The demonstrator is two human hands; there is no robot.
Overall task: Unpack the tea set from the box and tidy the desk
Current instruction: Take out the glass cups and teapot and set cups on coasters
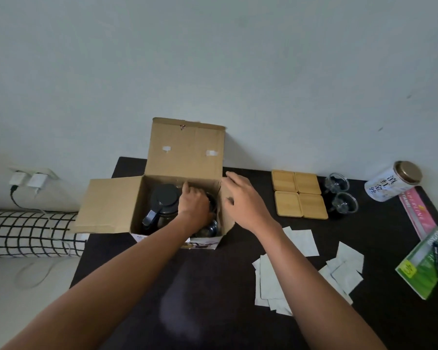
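An open cardboard box (pixel 185 152) stands at the back left of the dark desk (pixel 213 269), flaps spread. Inside it are a glass teapot with a black lid (pixel 163 200) and glass cups (pixel 209 229). My left hand (pixel 194 204) reaches down into the box, its fingers curled over a dark glass cup that is mostly hidden. My right hand (pixel 243 198) hovers at the box's right flap, fingers apart, holding nothing. Several square bamboo coasters (pixel 299 194) lie in a grid to the right. Two glass cups (pixel 339 195) stand beside them.
A white tea tin (pixel 390 183) with a gold lid lies at the back right. A pink packet (pixel 415 213) and a green tea box (pixel 425 266) sit at the right edge. Several white sachets (pixel 301 269) are scattered in front. Left of the desk are a checked pillow (pixel 28 233) and chargers (pixel 27 181).
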